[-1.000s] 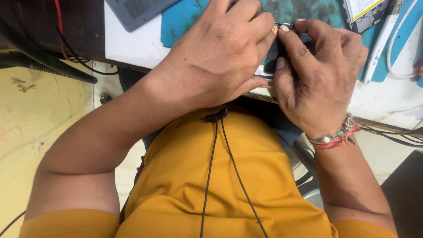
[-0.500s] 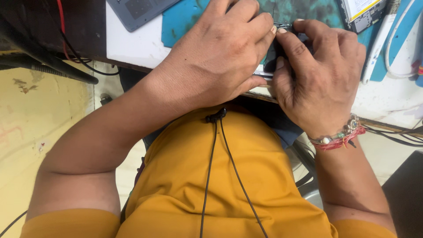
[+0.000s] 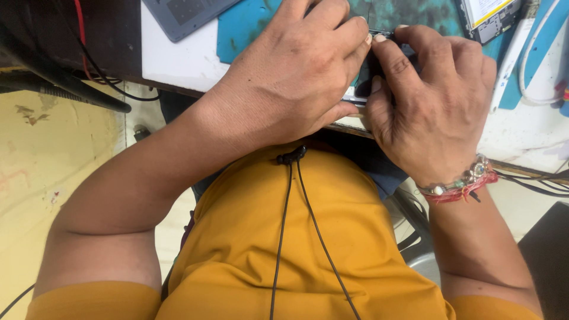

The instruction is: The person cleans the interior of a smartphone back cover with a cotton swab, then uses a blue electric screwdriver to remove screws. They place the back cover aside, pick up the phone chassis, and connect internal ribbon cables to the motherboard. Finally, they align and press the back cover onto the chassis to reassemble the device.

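Nothing has shifted since earlier. Both hands, left hand [image 3: 296, 77] and right hand [image 3: 432, 106], stay clamped on a small dark flat device [image 3: 370, 68] over the teal work mat [image 3: 249, 24]. Its direction is hidden.

Repair workshop: stained teal work mat [image 3: 249, 24], cables [image 3: 89, 65], opened device [image 3: 489, 16].

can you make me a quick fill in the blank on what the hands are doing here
1. Both hands, left hand and right hand, grip a small dark ____ at the table edge.
2. The mat under the hands is ____ in colour.
3. The bracelet sits on the ____ wrist.
4. The shirt is ____.

Missing words: device; blue-green; right; yellow
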